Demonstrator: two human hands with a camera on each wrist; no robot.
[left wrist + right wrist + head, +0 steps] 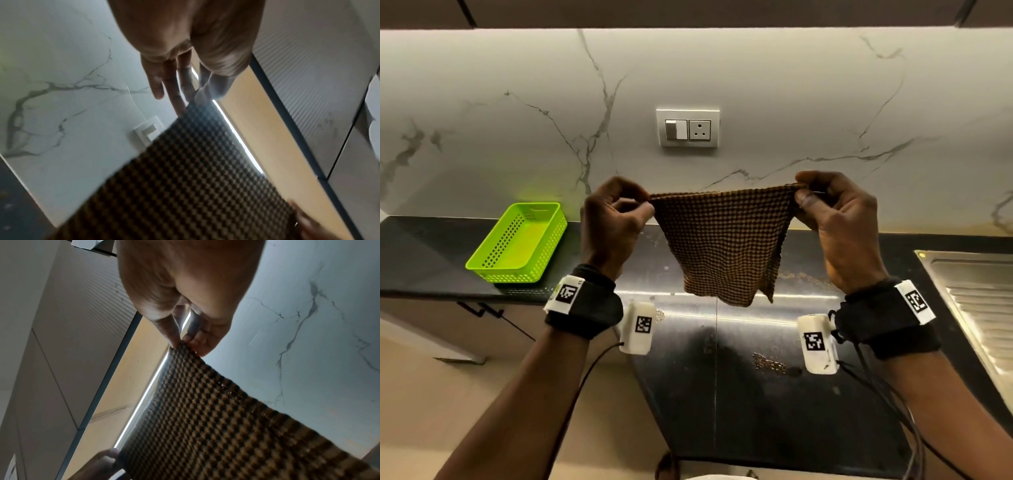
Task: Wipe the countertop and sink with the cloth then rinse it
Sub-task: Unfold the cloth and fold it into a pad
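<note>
Over at the back left of the desk (421,246) sat a green basket (517,243), slotted walls, nothing visible inside it. Moving in, the left hand (609,226) was up above the desk's middle stretch, thumb and forefinger curled and pinching the upper left corner of the cloth (722,240); from the left wrist view the other fingers (156,84) trailed out fairly straight beside the weave. And there was the cloth itself, a brown-and-black chequered square, hanging clear of the desk with its top edge pulled nearly taut between the two hands and its lower edge drooping in a soft fold. It looked light and thoroughly limp, with no stiffness to it, and the coarse knit should have given plenty of grip rather than sliding. Whether it was damp, the pictures did not tell. For wiping, I judged a corner pinch too weak: better bunched or folded into a pad under a flat palm. Beneath it, crumbs and grit (770,363) lay scattered on the dark surface toward the front edge. On to the right hand (835,219), thumb and fingertips closed tight on the upper right corner. Far right, the steel sink (969,291) showed its ribbed drainer set into the desk's right end, well apart from the cloth.
</note>
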